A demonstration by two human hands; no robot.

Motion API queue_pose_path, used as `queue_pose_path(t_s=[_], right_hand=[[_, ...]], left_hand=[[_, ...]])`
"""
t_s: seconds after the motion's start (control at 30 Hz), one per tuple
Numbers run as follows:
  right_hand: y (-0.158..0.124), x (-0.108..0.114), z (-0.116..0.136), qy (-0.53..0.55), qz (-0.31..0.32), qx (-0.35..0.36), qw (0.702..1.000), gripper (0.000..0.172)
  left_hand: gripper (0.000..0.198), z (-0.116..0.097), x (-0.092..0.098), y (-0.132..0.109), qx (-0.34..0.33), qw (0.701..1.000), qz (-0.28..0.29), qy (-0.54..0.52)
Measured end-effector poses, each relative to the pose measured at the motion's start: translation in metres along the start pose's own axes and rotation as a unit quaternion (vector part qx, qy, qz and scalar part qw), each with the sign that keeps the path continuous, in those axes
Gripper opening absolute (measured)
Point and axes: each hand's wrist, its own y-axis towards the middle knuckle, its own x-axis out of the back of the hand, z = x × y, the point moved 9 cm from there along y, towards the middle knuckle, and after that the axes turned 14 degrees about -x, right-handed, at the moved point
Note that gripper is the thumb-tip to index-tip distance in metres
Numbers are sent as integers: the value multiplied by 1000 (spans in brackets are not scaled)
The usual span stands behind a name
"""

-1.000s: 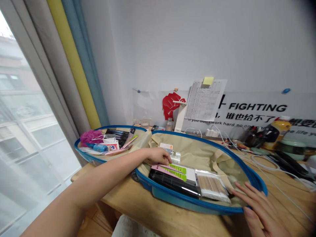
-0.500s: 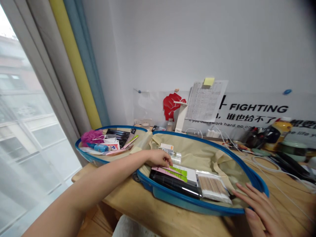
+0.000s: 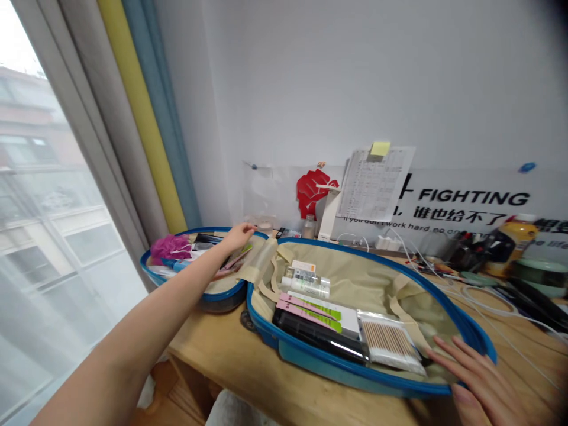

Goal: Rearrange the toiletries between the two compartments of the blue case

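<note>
A blue-rimmed case with beige lining lies unfolded into two halves on the wooden table. My left hand hovers over the left half near its back rim; most of its fingers are hidden behind the hand. My right hand rests on the right half's rim with fingers outstretched, holding nothing. Two pink-and-green sachets lie in the right half between a glossy black object and a white box. Beside these are a pack of cotton swabs and small clear bottles.
The left half holds a purple bath puff, a blue bottle and dark packets. Behind the case stand a white desk lamp and a glass bottle. White cables and a yellow bottle are at right.
My left hand has moved from the sachets in the right half, left and up, to above the left half. The two sachets stay in place. My right hand remains on the rim.
</note>
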Motion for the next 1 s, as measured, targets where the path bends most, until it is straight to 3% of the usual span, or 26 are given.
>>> queue_pose_path(t_s=[0.13, 0.27, 0.6, 0.77, 1.0], right_hand=[[-1, -2, -3, 0, 3, -6, 1000, 33], [-3, -3, -4, 1, 5, 0, 1000, 34], [-2, -2, -8, 15, 10, -23, 1000, 36], [0, -2, -4, 4, 3, -13, 1000, 35], [-2, -3, -4, 9, 8, -8, 1000, 34]], left_hand=[[20, 55, -8, -19, 77, 993, 68, 64], [13, 78, -21, -30, 100, 980, 139, 99], [32, 86, -33, -36, 125, 953, 236, 142], [15, 85, -27, -36, 118, 960, 214, 134], [19, 85, -25, -40, 131, 971, 183, 85]])
